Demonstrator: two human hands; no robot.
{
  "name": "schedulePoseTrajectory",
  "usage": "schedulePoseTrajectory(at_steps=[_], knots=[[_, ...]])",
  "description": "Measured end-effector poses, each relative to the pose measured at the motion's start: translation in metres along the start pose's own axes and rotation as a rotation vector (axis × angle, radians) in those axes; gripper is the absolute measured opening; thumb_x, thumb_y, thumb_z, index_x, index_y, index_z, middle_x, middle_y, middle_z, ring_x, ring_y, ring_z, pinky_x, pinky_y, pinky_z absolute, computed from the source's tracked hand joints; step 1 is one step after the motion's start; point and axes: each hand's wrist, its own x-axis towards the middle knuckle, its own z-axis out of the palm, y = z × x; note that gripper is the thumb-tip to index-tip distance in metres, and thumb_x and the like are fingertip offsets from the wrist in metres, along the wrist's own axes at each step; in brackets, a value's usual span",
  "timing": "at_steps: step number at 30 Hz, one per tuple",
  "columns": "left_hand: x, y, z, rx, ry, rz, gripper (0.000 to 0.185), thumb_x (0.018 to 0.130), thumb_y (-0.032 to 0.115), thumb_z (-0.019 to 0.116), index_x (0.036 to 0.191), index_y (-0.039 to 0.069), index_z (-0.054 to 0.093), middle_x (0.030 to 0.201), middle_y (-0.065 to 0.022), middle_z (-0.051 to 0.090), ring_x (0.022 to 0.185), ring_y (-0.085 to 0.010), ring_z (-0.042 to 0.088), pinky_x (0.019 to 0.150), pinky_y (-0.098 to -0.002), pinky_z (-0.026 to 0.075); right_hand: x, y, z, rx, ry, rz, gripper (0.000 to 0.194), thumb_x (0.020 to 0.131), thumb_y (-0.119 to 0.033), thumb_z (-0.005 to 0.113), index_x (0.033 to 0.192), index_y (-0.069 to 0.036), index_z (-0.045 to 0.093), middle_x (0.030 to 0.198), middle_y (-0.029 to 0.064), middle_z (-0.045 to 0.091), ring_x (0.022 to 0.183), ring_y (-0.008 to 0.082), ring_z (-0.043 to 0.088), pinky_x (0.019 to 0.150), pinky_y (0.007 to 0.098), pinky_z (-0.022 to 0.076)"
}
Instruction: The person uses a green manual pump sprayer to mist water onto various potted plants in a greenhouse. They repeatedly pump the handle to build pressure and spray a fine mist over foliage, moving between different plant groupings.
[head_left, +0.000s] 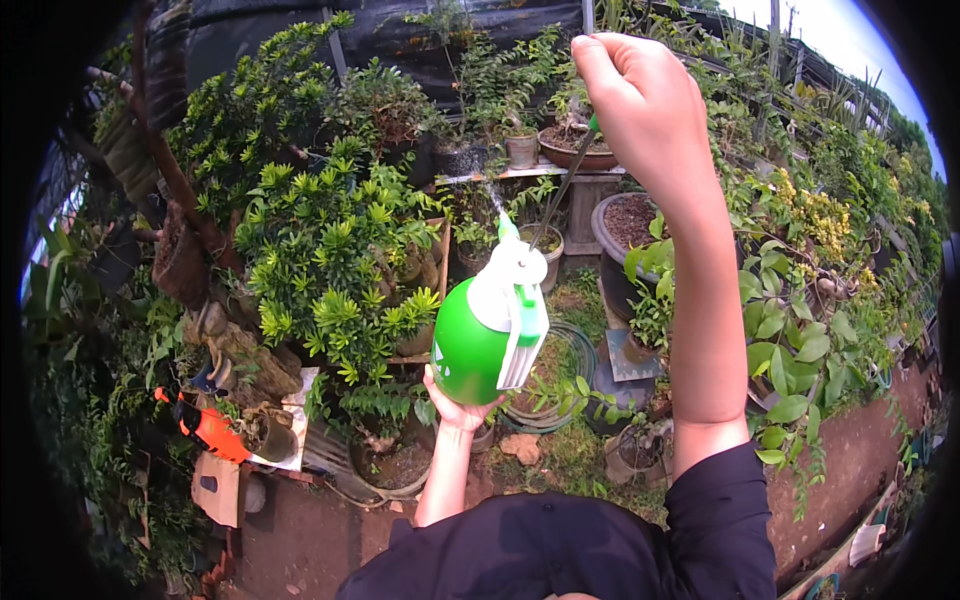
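Note:
A green pressure sprayer bottle with a white head leans in front of my body. My left hand supports it from below, palm against the base. Up and to the right, my right hand is closed at the top of the dark pump rod. The rod stands drawn out of the sprayer head, with a bit of green showing just under my fist; the handle itself is hidden by my fingers. From the light green nozzle, a fine water spray goes out towards the potted plants.
A leafy bright green shrub fills the left side. Large dark pot, coiled hose and hanging leafy branches lie to the right. An orange-and-black sprayer rests at lower left. Behind, potted bonsai stand on a bench.

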Motion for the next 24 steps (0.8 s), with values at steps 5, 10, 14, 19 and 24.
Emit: schedulePoseTrajectory(at_steps=[5,10,14,19,24], knots=[[0.001,0.002,-0.001,-0.047,-0.044,-0.040,0.092,0.073,0.072,0.052,0.143,0.018,0.027,0.141,-0.0203,0.033,0.119,-0.0497,0.041,0.071,-0.0486,0.056,-0.053,-0.011,0.056,-0.016,-0.272,0.131,0.034,0.091,-0.033,0.044,0.080,-0.006,0.061,0.071,0.0179,0.063,0.071,0.0380,0.063,0.065,0.0483,0.0485],[0.008,0.005,-0.002,-0.063,-0.054,-0.017,0.092,0.073,0.072,0.054,0.143,0.018,0.027,0.141,-0.0201,0.032,0.120,-0.0481,0.039,0.075,-0.0501,0.053,-0.058,0.019,0.062,0.216,-0.311,0.117,0.043,0.092,-0.045,0.047,0.103,-0.003,0.050,0.092,0.0171,0.062,0.087,0.0329,0.062,0.078,0.0455,0.0459],[0.028,0.007,0.011,-0.189,-0.212,-0.003,0.091,0.072,0.070,0.056,0.142,0.018,0.029,0.141,-0.0194,0.032,0.124,-0.0450,0.033,0.083,-0.0501,0.051,-0.085,0.024,0.061,0.543,-0.070,0.256,0.039,0.091,-0.035,0.056,0.108,-0.001,0.047,0.091,0.0108,0.054,0.079,0.0169,0.053,0.072,0.0325,0.0456],[0.048,0.009,0.032,-0.069,-0.101,0.045,0.088,0.074,0.072,0.051,0.140,0.016,0.031,0.136,-0.0175,0.039,0.119,-0.0421,0.042,0.083,-0.0491,0.052,-0.120,0.027,0.084,1.140,-0.333,0.536,0.032,0.096,-0.035,0.047,0.106,-0.005,0.053,0.091,0.0064,0.059,0.087,0.0137,0.058,0.078,0.0279,0.0474],[0.054,-0.018,0.042,0.099,-0.062,0.094,0.082,0.081,0.070,0.041,0.141,0.015,0.029,0.135,-0.0109,0.045,0.117,-0.0295,0.051,0.088,-0.0534,0.049,-0.120,0.051,0.066,1.507,-0.277,0.797,0.039,0.098,-0.042,0.038,0.089,-0.006,0.050,0.063,0.0012,0.047,0.051,0.0115,0.047,0.050,0.0250,0.0412]])
